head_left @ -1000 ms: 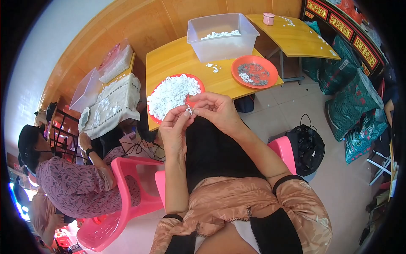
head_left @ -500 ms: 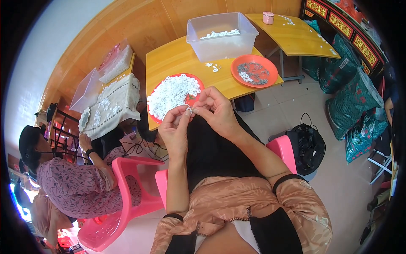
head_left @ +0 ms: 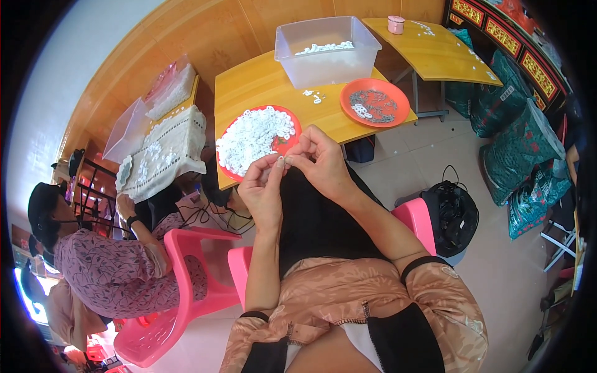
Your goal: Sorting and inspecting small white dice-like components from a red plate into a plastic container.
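Observation:
My left hand (head_left: pixel 263 189) and my right hand (head_left: pixel 320 165) meet above my lap, thumbs and forefingers pinched together. Between their tips is a small white plastic piece (head_left: pixel 283 160), mostly covered by the fingers. Just beyond, a red plate (head_left: pixel 282 148) holds a heap of small white oval plastic pieces (head_left: pixel 254 140). Further right on the table, an orange-red plate (head_left: pixel 401 98) carries thin grey metal pieces (head_left: pixel 373 99) and a few white ovals (head_left: pixel 360 110).
A clear plastic bin (head_left: pixel 326 68) with white pieces stands on the yellow table (head_left: pixel 242 93). To the left, a co-worker (head_left: pixel 112 267) sits on a pink chair (head_left: pixel 180 298) by a cloth-covered table. Green sacks (head_left: pixel 519 155) and a black bag (head_left: pixel 451 217) are at right.
The white piece, which showed as a small ring between my fingertips, is now more covered by them. My left hand has shifted slightly; both hands stay pinched together.

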A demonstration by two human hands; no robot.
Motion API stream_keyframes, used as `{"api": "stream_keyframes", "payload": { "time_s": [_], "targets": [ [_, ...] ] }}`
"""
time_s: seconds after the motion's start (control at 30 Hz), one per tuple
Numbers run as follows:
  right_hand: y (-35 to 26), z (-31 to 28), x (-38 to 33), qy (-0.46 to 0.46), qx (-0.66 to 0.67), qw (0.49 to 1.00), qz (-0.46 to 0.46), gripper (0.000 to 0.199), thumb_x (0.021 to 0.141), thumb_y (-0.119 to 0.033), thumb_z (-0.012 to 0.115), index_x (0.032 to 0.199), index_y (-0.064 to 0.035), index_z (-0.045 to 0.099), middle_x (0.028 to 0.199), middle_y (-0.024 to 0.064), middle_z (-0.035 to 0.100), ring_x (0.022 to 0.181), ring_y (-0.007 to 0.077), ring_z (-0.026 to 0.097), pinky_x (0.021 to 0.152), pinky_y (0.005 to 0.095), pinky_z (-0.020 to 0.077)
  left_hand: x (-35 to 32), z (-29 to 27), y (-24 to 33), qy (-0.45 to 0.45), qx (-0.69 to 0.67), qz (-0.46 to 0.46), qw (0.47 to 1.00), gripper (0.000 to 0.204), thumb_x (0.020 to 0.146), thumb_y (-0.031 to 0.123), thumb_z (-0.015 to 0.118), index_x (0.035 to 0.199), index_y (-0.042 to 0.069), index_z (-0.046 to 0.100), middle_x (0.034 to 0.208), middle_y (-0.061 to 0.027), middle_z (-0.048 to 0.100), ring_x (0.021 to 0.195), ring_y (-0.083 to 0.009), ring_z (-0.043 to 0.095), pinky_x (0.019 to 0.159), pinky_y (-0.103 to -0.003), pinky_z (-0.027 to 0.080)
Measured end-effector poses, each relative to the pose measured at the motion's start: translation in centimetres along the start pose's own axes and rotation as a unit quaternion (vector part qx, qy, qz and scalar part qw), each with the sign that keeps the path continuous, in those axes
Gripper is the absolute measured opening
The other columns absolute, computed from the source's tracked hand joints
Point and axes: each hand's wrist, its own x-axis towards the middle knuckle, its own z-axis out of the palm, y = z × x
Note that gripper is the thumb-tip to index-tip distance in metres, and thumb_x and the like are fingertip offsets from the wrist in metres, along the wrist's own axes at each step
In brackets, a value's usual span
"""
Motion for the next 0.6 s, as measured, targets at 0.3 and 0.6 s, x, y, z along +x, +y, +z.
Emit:
{"api": "stream_keyframes", "payload": {
  "time_s": [0.3, 0.6],
  "targets": [
    [-1.2, 0.1, -0.2, -0.007, -0.024, 1.000, -0.003, 0.021, 0.077, 0.007, 0.062, 0.077, -0.0027, 0.043, 0.072, 0.0064, 0.061, 0.067, 0.0074, 0.059, 0.058, 0.0185, 0.0457, 0.2, -0.4, -0.4, -0.014, -0.002, -0.006, 1.000, 0.013, 0.081, -0.004, 0.061, 0.094, -0.006, 0.060, 0.082, -0.0070, 0.063, 0.072, -0.0103, 0.060, 0.067, -0.020, 0.049],
    [-0.7, -0.1, 0.1, -0.031, -0.023, 0.999, 0.008, 0.021, 0.080, -0.005, 0.062, 0.098, 0.0051, 0.058, 0.073, 0.0096, 0.065, 0.064, 0.0093, 0.060, 0.058, 0.0227, 0.0468, 0.6, -0.9, -0.4, 0.022, -0.030, -0.038, 0.999, 0.013, 0.082, -0.002, 0.061, 0.095, -0.005, 0.061, 0.084, -0.0077, 0.063, 0.073, -0.0114, 0.061, 0.067, -0.020, 0.050]
  ]
}}
